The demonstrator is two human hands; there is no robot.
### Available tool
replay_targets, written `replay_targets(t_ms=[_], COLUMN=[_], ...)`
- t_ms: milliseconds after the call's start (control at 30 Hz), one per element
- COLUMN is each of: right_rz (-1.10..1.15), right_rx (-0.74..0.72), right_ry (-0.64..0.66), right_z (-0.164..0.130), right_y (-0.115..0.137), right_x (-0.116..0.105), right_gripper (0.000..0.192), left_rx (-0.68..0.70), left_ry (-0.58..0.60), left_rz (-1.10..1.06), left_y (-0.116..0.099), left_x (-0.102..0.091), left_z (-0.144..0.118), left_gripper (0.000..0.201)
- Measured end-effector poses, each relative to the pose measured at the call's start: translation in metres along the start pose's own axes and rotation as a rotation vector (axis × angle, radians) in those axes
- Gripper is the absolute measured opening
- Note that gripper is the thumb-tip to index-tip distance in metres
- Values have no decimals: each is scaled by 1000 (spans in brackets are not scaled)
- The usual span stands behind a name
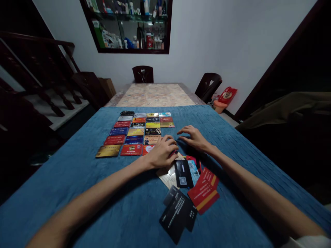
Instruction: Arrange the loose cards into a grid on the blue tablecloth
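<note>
My left hand [162, 153] curls loosely over a flat shiny card [148, 148]; I can't tell if it grips. My right hand [193, 137] lies open, fingers spread on the soft ribbed blue cloth [103, 193].

Dim room lit from above; corners fall into deep shadow, edges bow with wide-angle distortion, slight overall softness.

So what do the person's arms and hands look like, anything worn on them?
Both forearms are bare. The left hand and right hand show no gloves, rings or watch that I can make out. A bit of pale sleeve shows near the right elbow.
</note>
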State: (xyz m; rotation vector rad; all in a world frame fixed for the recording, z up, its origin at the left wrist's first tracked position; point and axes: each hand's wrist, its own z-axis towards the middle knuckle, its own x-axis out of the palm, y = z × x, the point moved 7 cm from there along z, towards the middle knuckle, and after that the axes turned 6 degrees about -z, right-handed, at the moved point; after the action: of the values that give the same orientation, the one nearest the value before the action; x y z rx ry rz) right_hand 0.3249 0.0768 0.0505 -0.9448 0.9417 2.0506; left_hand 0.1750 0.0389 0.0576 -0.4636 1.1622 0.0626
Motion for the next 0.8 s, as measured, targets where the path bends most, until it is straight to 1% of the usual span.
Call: replay_targets(t_ms=[100,167,267,400,467,600,800], right_rz=[17,37,62,84,91,98,79], right_rx=[-21,-31,-35,-50,-82,-136,-164], right_ry=[3,-4,-18,-27,0,102,215], right_z=[-17,-27,-39,-51,-55,-62,-66], right_y=[12,21,32,44,51,62,73], right_x=[-8,-13,-20,-25,-25,-21,-11], right_gripper=[14,15,15,17,19,23,36], left_rx=[3,6,1,-10,-17,-43,-77], left_ry=[31,46,76,108,118,139,109], left_rz=[-26,-36,-32,-13,7,34,64], left_y=[-10,-15,-18,-20,-21,-17,-3], left_x=[7,11,14,15,14,13,10], left_z=[-4,-6,-8,-10,-10,-9,-8], left_gripper=[20,25,37,42,43,44,32])
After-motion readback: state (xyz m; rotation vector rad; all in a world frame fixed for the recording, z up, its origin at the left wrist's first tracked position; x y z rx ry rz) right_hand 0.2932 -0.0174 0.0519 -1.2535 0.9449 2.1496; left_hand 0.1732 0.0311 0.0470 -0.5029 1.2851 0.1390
